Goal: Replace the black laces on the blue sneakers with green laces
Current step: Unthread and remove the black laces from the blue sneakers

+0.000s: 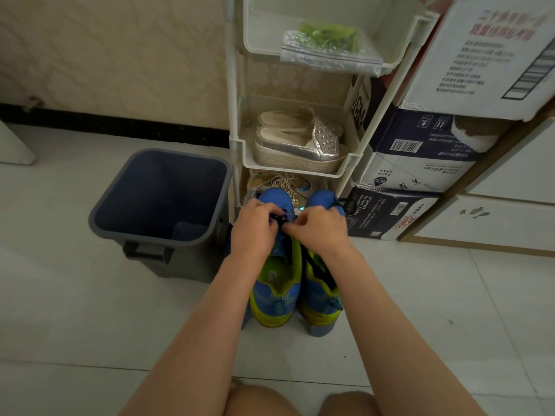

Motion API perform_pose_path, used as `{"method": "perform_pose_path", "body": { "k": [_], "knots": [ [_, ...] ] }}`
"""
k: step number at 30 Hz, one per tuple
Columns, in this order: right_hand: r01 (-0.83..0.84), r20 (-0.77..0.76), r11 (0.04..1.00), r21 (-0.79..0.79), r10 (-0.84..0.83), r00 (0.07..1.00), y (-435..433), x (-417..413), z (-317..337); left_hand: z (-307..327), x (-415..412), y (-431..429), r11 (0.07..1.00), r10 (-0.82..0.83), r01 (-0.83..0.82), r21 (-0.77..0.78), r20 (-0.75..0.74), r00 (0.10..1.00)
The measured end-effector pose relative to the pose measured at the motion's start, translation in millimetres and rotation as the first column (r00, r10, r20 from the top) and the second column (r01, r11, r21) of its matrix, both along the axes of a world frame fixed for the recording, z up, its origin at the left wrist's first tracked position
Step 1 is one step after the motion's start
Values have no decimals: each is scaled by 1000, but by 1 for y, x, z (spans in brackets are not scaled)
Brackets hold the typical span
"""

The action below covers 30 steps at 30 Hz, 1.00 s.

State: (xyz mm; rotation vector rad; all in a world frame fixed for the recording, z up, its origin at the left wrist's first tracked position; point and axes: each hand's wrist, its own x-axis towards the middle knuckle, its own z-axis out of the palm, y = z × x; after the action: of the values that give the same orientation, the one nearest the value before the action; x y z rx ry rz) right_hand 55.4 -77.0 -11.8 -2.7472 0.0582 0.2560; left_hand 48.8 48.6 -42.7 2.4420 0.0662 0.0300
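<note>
Two blue sneakers with yellow-green lining stand side by side on the floor, toes pointing away: the left sneaker (277, 283) and the right sneaker (319, 298). My left hand (255, 228) and my right hand (318, 228) meet over the left sneaker's front, both pinching its black lace (278, 220). Most of that lace is hidden under my fingers. The right sneaker's black lace (319, 270) hangs loose over its opening. A clear zip bag holding green laces (329, 45) lies in the rack's top tray.
A dark blue-grey bin (159, 199) stands open just left of the sneakers. The white shelf rack (240, 145) behind holds silver slip-ons (300, 142) and a gold shoe below. Stacked cardboard boxes (420, 151) stand to the right. My knees are at the bottom edge.
</note>
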Motion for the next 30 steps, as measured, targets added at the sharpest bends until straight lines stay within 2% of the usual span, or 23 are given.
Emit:
{"method": "perform_pose_path", "body": {
  "k": [2, 5, 8, 10, 12, 14, 15, 16, 17, 18, 19, 20, 22, 23, 30],
  "knots": [
    [-48, -53, 997, -68, 44, 998, 4, 0, -6, -3, 6, -3, 988, -49, 53, 143, -30, 998],
    [-47, 14, 995, -92, 48, 999, 4, 2, -12, -5, 10, -8, 947, -39, 56, 317, -58, 998],
    [-57, 35, 994, -98, 61, 998, 1, 4, -15, -8, 9, -11, 941, 10, -10, 338, 2, 1000],
    [-43, 39, 995, -90, 47, 998, -2, 5, -18, -9, 5, -10, 973, 128, -139, 183, 67, 989],
    [-19, 51, 998, -59, 22, 998, -4, 6, -21, -12, 1, -8, 950, 306, -301, -88, 55, 950],
    [-8, 53, 999, -43, 10, 999, -5, 6, -23, -16, 1, -6, 825, 420, -413, -385, -71, 905],
    [-8, 52, 999, -42, 10, 999, -5, 7, -24, -17, 2, -5, 746, 426, -440, -500, -150, 892],
    [-8, 50, 999, -42, 10, 999, -5, 7, -25, -17, 4, -5, 708, 403, -439, -554, -193, 894],
    [-5, 48, 999, -42, 7, 999, -5, 8, -26, -17, 6, -4, 750, 351, -394, -531, -184, 918],
    [2, 46, 999, -41, 0, 999, -5, 8, -27, -15, 7, -4, 856, 268, -299, -421, -134, 954],
    [9, 46, 999, -41, -8, 999, -5, 9, -28, -14, 7, -4, 950, 177, -189, -247, -73, 982],
    [15, 47, 999, -44, -13, 999, -5, 10, -29, -13, 6, -4, 994, 90, -91, -52, -16, 996],
    [20, 44, 999, -49, -18, 999, -5, 11, -31, -8, 7, -5, 974, -37, 25, 226, 46, 998],
    [18, 45, 999, -50, -16, 999, -6, 11, -32, -9, 9, -5, 962, -68, 52, 268, 47, 997],
    [18, 48, 1000, -24, -17, 999, -7, 11, -33, -12, 10, -5, 981, -129, 109, 163, 121, 984]
  ]
}}
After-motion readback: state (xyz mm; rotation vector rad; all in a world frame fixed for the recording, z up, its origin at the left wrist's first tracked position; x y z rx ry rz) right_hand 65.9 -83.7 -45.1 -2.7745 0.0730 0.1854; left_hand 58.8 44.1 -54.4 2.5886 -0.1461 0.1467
